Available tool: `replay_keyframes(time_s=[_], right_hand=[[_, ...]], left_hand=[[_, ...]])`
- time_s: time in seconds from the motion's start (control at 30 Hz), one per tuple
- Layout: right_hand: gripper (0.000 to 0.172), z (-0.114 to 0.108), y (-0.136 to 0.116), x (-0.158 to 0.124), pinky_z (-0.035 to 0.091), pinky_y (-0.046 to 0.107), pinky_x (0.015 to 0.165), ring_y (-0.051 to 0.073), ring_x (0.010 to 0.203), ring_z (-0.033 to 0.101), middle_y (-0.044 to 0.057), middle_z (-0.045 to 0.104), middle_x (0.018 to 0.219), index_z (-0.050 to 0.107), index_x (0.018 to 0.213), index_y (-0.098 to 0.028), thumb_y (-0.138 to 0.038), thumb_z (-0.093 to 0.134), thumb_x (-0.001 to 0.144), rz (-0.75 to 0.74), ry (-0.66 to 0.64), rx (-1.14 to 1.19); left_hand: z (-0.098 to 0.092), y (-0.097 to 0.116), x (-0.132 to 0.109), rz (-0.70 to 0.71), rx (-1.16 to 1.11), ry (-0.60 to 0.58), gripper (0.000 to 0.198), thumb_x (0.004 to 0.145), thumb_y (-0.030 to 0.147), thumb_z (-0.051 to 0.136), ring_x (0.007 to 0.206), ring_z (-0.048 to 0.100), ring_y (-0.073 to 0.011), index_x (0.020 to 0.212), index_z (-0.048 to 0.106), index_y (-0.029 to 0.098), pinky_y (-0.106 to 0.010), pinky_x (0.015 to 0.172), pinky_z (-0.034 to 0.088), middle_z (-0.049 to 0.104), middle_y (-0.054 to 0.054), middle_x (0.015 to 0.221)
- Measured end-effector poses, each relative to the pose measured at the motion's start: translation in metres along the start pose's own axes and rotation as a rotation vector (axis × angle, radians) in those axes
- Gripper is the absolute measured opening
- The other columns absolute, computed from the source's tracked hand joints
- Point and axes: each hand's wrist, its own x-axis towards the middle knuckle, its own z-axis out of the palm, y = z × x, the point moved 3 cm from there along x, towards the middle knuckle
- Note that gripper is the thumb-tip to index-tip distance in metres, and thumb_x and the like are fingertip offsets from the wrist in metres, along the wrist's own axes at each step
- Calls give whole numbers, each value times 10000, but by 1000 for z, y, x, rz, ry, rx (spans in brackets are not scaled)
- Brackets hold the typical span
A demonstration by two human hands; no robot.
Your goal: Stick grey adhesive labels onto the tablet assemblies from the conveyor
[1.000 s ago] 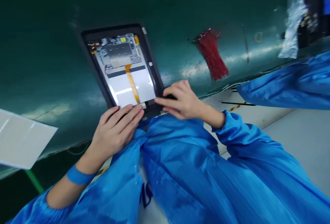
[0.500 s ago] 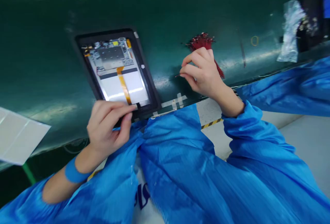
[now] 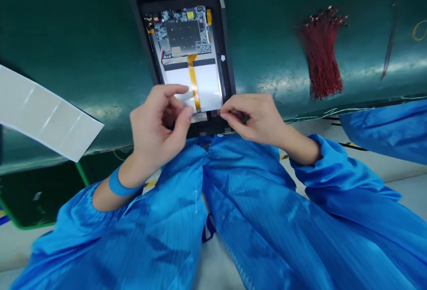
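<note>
We take this for an electronics workshop, most likely an assembly line. On the long green counter (image 3: 270,23) lies an opened flat device (image 3: 227,45), its circuit board (image 3: 183,34) bare and an amber strip (image 3: 192,76) running down over a white panel (image 3: 211,83). To its right we see a bundle of red wires (image 3: 322,54), many of a kind; to its left, a pale sheet (image 3: 50,112) marked off in sections. The wearer has a loose blue work coat (image 3: 160,223), and more blue cloth (image 3: 390,132) shows at the right edge. Below, we spot yellow-and-black striped tape (image 3: 151,184) on the pale floor (image 3: 393,165).
</note>
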Motion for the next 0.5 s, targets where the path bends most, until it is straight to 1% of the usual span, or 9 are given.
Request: replay_keyframes(time_s=[0.07,0.1,0.17,0.23,0.27,0.33,0.4,0.5], right_hand=[[192,8,0,-5,356,249,645,106,642,542,-8,653,721,701,872,-170,-203,572,1009,10,-13,-37],[201,11,0,-6,355,250,640,107,635,547,-4,665,720,712,874,-168,-204,568,1010,12,-17,-62],[218,15,-1,-7,359,253,636,111,628,562,3,691,726,731,887,-167,-213,561,1015,9,-13,-100],[226,18,-3,-7,369,255,637,114,639,592,8,723,748,744,892,-168,-219,565,1020,-8,-11,-124],[229,19,-4,-6,373,257,637,118,652,611,11,738,760,748,890,-168,-221,569,1023,-20,-8,-135],[235,20,-6,-5,380,261,636,125,671,639,16,754,773,756,889,-166,-226,576,1028,-39,-1,-160],[245,20,-6,-4,384,265,635,128,668,645,16,750,761,761,896,-166,-228,569,1035,-42,-4,-179],[258,20,-6,-5,387,266,635,133,676,656,17,747,757,760,898,-173,-225,551,1041,-43,-24,-194]], left_hand=[[-7,-4,-8,144,138,93,223,948,266,693,656,530,-142,1170,688,246,-329,619,446,618,-12,830],[-9,-7,-12,202,209,117,207,942,262,692,745,574,-179,1148,694,246,-370,687,483,634,-41,881],[-8,-11,-20,263,323,117,211,932,270,698,991,622,-279,1142,706,258,-489,856,522,659,-100,1031],[-5,-13,-27,273,374,93,228,929,281,704,1166,587,-346,1157,714,281,-592,967,507,651,-127,1178],[-4,-13,-30,279,384,86,218,932,284,702,1205,569,-358,1149,719,286,-621,989,501,643,-128,1220],[0,-13,-34,291,401,55,186,959,280,670,1247,551,-351,1136,729,282,-640,1010,500,630,-115,1277],[3,-12,-37,306,413,26,177,987,264,633,1273,545,-331,1134,731,262,-629,1022,506,623,-104,1307],[5,-11,-37,363,389,29,160,961,226,663,1274,543,-327,1111,716,242,-593,1008,517,627,-110,1312]])
